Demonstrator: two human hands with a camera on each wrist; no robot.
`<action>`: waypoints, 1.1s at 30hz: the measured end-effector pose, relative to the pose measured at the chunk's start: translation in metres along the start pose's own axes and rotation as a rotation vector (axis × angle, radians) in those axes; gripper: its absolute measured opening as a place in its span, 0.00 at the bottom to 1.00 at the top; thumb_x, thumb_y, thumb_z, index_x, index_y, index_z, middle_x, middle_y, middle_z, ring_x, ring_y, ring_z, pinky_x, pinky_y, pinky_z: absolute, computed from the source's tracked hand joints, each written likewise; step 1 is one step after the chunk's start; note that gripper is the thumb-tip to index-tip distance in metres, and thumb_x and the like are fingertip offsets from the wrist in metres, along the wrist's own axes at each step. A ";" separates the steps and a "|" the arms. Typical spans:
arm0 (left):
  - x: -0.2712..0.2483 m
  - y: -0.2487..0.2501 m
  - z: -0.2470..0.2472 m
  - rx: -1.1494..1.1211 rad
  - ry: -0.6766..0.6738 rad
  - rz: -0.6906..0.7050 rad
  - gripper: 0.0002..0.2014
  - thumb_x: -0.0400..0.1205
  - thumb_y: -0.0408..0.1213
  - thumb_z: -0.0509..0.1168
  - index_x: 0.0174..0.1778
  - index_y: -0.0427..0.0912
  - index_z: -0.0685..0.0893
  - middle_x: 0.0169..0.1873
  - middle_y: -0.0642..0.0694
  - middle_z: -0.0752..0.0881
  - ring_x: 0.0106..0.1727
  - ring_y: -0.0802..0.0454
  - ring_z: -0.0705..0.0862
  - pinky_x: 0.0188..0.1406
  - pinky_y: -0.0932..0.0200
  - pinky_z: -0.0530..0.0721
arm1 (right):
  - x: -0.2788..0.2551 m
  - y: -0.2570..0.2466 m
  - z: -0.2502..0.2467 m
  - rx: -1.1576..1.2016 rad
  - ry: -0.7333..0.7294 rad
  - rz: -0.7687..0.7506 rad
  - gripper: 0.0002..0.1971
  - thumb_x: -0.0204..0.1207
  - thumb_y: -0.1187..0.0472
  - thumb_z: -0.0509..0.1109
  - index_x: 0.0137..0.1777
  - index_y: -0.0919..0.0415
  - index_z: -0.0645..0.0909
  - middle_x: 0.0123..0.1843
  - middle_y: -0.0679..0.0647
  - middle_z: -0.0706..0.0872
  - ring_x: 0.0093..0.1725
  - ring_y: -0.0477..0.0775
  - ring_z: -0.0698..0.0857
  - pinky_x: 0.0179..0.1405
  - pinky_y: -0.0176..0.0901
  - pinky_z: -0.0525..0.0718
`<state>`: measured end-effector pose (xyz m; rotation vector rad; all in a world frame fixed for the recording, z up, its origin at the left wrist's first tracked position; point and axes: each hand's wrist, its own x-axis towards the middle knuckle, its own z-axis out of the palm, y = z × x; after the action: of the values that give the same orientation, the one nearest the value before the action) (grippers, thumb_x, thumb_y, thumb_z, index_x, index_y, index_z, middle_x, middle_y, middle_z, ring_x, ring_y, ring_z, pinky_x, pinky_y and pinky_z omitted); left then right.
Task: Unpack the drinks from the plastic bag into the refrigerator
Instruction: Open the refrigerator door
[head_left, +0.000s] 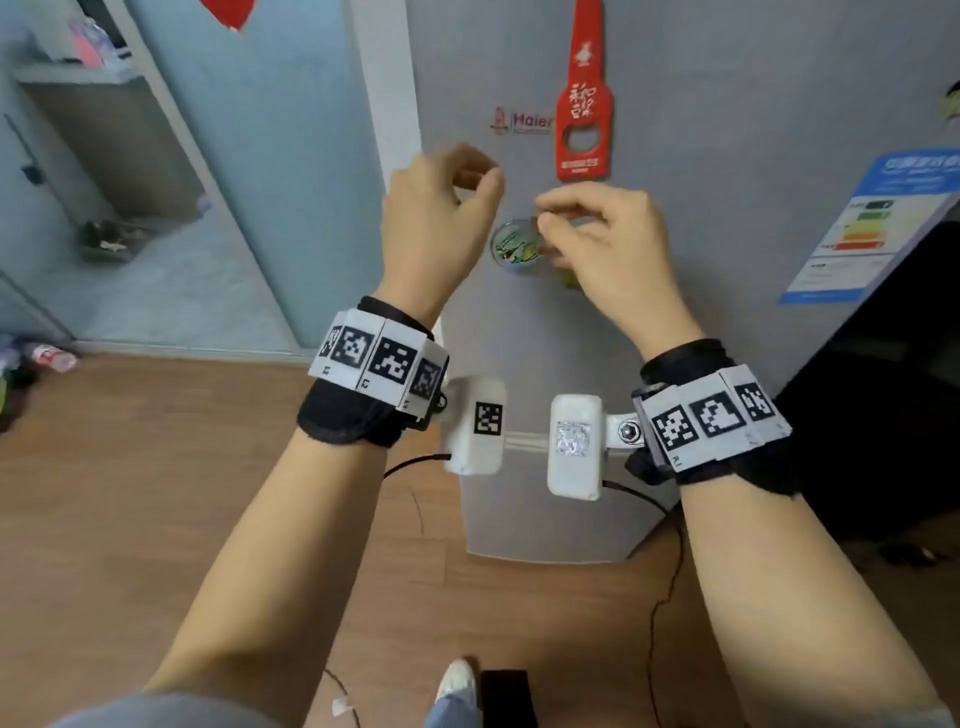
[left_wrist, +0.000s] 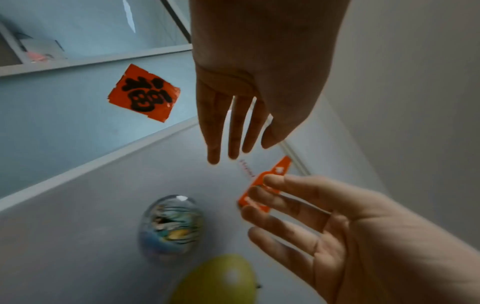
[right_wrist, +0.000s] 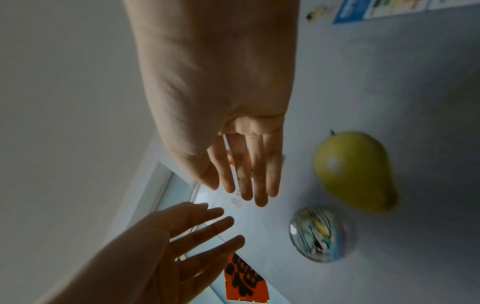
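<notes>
Both hands hover empty before the closed grey refrigerator, left hand at 11 o'clock, right hand at 1, fingers loose. Wrist views alone show a yellow pear magnet beside the glass dome magnet. No bag or drinks visible.

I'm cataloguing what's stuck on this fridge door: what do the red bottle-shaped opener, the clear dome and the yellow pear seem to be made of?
The red bottle-shaped opener looks like flat matte plastic or coated metal, with a metal-rimmed hole. The clear dome seems to be glass or clear acrylic, given its bright glint. The yellow pear looks like smooth moulded plastic or resin with a soft sheen.
</notes>
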<state>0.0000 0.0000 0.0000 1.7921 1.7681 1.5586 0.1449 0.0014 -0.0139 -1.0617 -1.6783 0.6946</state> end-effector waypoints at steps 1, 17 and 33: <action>0.004 -0.012 -0.002 -0.035 0.024 -0.021 0.14 0.75 0.45 0.62 0.50 0.44 0.88 0.42 0.51 0.90 0.39 0.49 0.90 0.49 0.46 0.88 | 0.004 0.006 0.010 0.018 0.014 0.027 0.08 0.75 0.62 0.70 0.52 0.57 0.87 0.44 0.48 0.88 0.46 0.54 0.91 0.51 0.55 0.90; 0.039 -0.102 0.040 -0.489 -0.059 -0.206 0.15 0.84 0.45 0.53 0.64 0.49 0.75 0.67 0.38 0.76 0.56 0.56 0.77 0.61 0.64 0.77 | 0.026 0.046 0.058 0.025 0.204 0.089 0.11 0.73 0.63 0.68 0.54 0.60 0.86 0.43 0.43 0.77 0.37 0.41 0.82 0.51 0.57 0.89; -0.063 -0.062 -0.016 -0.515 -0.081 -0.171 0.19 0.82 0.41 0.63 0.66 0.36 0.77 0.65 0.37 0.80 0.53 0.59 0.81 0.52 0.66 0.83 | -0.064 0.007 0.027 0.043 0.120 0.184 0.11 0.71 0.59 0.68 0.52 0.56 0.84 0.44 0.43 0.73 0.45 0.48 0.83 0.55 0.53 0.88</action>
<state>-0.0346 -0.0423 -0.0716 1.3961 1.2862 1.6498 0.1293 -0.0518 -0.0570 -1.2143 -1.4696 0.7656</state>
